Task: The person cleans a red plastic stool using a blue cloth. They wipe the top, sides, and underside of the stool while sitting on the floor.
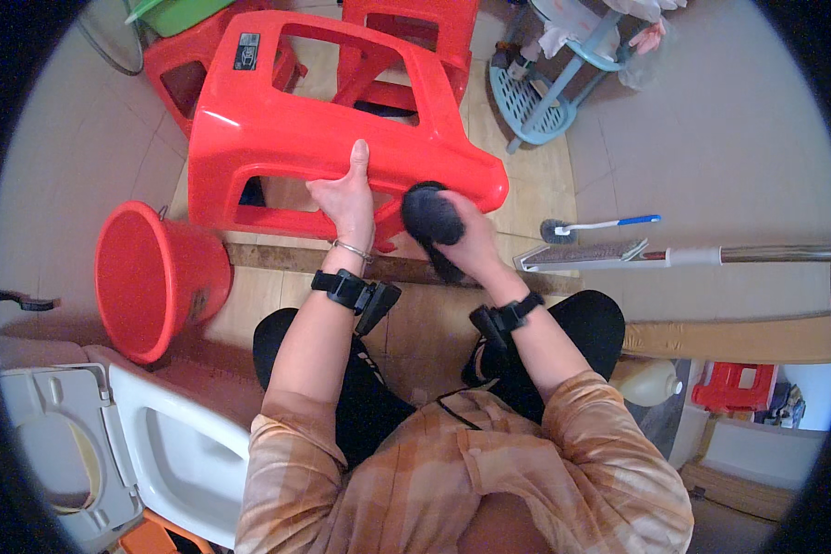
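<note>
A red plastic stool (305, 131) is tipped over in front of me, with cut-out openings in its sides and a small label near its upper left corner. My left hand (346, 197) grips the bar beside one opening, its thumb lying on the outer face and its fingers hidden behind. In my right hand (469, 235) is a dark rounded object (433, 215); it is blurred, so I cannot tell exactly what it is. That object is right at the stool's lower right part, and whether the two touch is unclear.
A red bucket (135, 284) lies tilted at left, above a toilet with a raised seat (62, 443). More red stools (412, 48) stand behind, near a green basin (176, 15). To the right are a blue rack (533, 104), a toilet brush (595, 225) and a flat mop (588, 256).
</note>
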The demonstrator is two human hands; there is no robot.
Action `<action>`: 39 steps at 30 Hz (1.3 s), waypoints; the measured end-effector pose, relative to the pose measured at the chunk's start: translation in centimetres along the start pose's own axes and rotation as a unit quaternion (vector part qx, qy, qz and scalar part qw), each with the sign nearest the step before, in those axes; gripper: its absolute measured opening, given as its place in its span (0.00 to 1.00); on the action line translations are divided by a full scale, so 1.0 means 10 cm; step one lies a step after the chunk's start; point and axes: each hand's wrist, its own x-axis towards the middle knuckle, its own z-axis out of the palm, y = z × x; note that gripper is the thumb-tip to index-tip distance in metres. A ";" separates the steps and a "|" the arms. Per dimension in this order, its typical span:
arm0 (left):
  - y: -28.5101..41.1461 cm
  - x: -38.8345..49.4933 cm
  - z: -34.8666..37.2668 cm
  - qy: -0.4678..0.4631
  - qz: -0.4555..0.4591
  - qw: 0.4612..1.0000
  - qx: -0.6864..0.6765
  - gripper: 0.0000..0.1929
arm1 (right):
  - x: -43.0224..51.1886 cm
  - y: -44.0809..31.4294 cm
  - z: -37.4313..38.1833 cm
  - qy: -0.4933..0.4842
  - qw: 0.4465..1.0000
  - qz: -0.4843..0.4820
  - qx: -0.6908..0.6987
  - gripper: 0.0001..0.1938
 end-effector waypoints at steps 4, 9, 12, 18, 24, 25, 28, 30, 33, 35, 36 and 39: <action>0.05 0.00 -0.03 -0.008 0.008 0.999 -0.041 0.26 | 0.15 0.29 -0.30 0.059 0.957 0.246 -0.139 0.36; -0.03 -0.10 0.00 -0.052 -0.041 0.997 -0.026 0.25 | 0.44 0.47 -0.37 -0.050 0.960 0.241 -0.131 0.33; -0.12 -0.12 0.03 -0.030 -0.062 0.996 0.061 0.23 | 0.48 0.22 -0.24 -0.019 0.974 0.224 -0.041 0.23; -0.19 -0.15 0.07 -0.099 -0.003 0.994 -0.035 0.21 | 0.58 -0.51 -0.11 -0.048 0.987 0.108 -0.108 0.41; -0.01 -0.22 0.05 -0.091 -0.135 0.986 -0.031 0.31 | 0.51 -0.68 0.01 -0.039 0.982 -0.042 -0.180 0.48; -0.01 -0.22 0.03 -0.101 -0.152 0.983 -0.029 0.33 | 0.47 -0.66 0.02 -0.054 0.974 -0.044 -0.215 0.49; -0.11 -0.22 0.01 -0.150 -0.198 0.968 -0.025 0.39 | 0.36 -0.56 -0.01 -0.088 0.956 -0.051 -0.275 0.49; -0.26 -0.16 0.00 -0.202 -0.209 0.956 -0.041 0.41 | 0.29 -0.51 -0.03 -0.100 0.943 -0.069 -0.311 0.46; -0.51 -0.16 0.00 -0.260 -0.222 0.934 -0.107 0.40 | 0.27 -0.53 -0.07 -0.111 0.948 -0.027 -0.297 0.44; -0.63 -0.18 0.01 -0.288 -0.229 0.919 -0.139 0.40 | 0.31 -0.59 -0.10 -0.078 0.959 -0.053 -0.269 0.42; -0.66 -0.19 0.02 -0.301 -0.231 0.912 -0.153 0.40 | 0.35 -0.63 -0.12 -0.072 0.959 -0.069 -0.264 0.42; -0.66 -0.20 0.05 -0.318 -0.233 0.904 -0.164 0.40 | 0.46 -0.76 -0.21 -0.090 0.952 -0.076 -0.281 0.43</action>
